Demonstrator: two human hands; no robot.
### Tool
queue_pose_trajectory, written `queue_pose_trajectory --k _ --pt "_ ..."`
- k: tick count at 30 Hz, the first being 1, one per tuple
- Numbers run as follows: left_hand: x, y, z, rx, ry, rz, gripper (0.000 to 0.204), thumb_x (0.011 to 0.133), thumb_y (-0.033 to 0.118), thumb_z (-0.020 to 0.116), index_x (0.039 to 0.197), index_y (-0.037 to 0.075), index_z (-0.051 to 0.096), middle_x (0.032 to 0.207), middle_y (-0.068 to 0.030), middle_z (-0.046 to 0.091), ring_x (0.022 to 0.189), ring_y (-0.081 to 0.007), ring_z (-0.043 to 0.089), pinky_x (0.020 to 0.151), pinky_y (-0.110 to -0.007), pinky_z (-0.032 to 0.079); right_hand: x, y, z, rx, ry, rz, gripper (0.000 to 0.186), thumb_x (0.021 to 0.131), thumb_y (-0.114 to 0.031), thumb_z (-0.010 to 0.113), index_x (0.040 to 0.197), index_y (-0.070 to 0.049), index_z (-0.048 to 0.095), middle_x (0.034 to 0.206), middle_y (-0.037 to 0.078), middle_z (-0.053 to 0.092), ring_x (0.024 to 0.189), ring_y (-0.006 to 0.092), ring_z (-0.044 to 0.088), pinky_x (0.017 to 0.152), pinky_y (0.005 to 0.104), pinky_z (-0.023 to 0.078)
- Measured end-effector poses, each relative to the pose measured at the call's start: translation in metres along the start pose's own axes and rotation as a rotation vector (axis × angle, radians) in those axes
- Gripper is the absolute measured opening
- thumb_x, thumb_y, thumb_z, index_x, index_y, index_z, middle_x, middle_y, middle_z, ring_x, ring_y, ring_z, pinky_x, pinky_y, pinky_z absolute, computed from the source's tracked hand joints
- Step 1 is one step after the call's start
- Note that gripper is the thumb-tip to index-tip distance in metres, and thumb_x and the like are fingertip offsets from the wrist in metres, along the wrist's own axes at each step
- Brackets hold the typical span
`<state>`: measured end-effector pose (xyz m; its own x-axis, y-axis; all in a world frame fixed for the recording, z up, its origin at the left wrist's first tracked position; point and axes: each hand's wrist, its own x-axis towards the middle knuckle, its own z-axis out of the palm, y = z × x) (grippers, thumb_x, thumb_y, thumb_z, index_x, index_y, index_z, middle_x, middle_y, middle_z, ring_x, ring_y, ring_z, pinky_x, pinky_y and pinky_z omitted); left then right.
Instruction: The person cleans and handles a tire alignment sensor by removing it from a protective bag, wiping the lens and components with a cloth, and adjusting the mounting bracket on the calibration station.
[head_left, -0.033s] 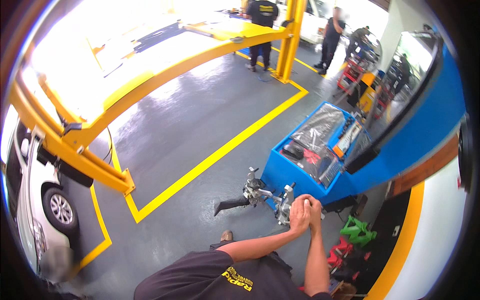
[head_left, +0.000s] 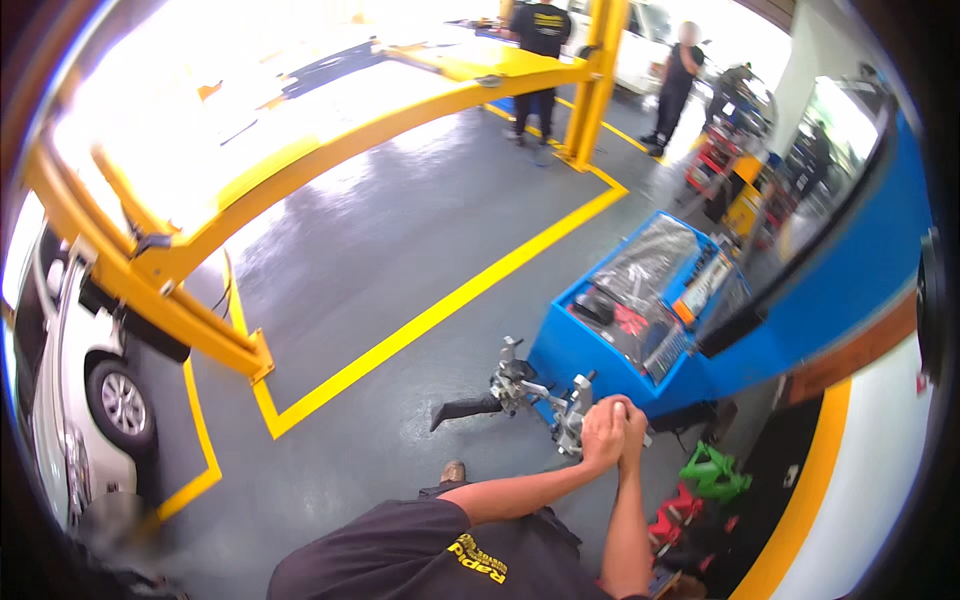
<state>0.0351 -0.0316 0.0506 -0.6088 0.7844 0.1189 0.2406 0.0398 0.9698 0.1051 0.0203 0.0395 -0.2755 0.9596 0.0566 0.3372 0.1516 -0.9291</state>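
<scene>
My left hand and my right hand are closed together, one against the other, at the lower right of centre. What they grip is mostly hidden. Directly beside them stand silver metal clamp fixtures, with a second similar clamp assembly to their left, which has a long black piece sticking out. Just beyond is a blue machine cabinet whose top tray holds grey plastic sheeting, red items and dark tools.
A yellow car lift spans the upper left, beside a white car. Co-workers stand at the back. Green and red jack stands lie right of me. A large blue panel is at right.
The view has shifted slightly, the scene sitting a little lower and to the right in the picture. My hands remain closed together beside the clamps.
</scene>
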Motion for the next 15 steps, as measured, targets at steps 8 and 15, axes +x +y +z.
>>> queue_pose_trajectory --k 8,15 --pt "0.043 -0.017 -0.026 -0.047 -0.305 0.249 0.031 0.107 0.028 0.054 0.125 0.004 0.062 0.109 -0.0188 0.07 0.105 -0.0357 0.068 0.095 -0.045 0.052 -0.009 0.006 0.011 -0.244 0.122 0.035 0.045 0.113 -0.032 0.047 0.09 0.001 0.067 0.084 0.013 0.07 0.076 0.0224 0.065 0.07 0.0384 0.05" --pt "-0.001 0.006 0.011 -0.228 0.057 -0.221 0.042 0.11 0.035 0.047 0.135 0.002 0.054 0.13 -0.0224 0.061 0.123 -0.0394 0.059 0.107 -0.048 0.044 0.018 0.006 -0.012 0.141 -0.102 -0.022 0.037 0.109 -0.028 0.056 0.09 0.0 0.071 0.082 0.008 0.07 0.071 0.0167 0.059 0.066 0.0367 0.047"
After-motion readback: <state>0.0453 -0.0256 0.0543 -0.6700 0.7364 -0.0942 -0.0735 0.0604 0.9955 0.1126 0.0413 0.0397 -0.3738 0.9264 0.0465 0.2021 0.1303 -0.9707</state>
